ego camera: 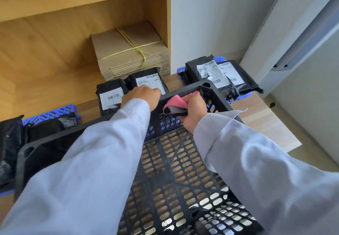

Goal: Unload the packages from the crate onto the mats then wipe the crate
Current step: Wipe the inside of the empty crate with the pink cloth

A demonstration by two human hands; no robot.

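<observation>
The black slotted crate [207, 88] is tipped, its perforated bottom facing me. My left hand [142, 96] grips its far rim with the fingers curled over the edge. My right hand [193, 112] holds a pink and grey cloth [175, 104] pressed against the crate's inner far wall. Black packages with white labels [110, 98] lie just behind the crate. More black packages [218, 75] sit on a blue mat [242, 97] at the right. Other black packages [11, 143] lie on a blue mat [49, 114] at the left.
A tied bundle of flat cardboard [132, 51] stands in the wooden shelf unit [55, 36] behind the packages. A white wall and a grey panel [293, 51] close off the right side. The floor is light wood.
</observation>
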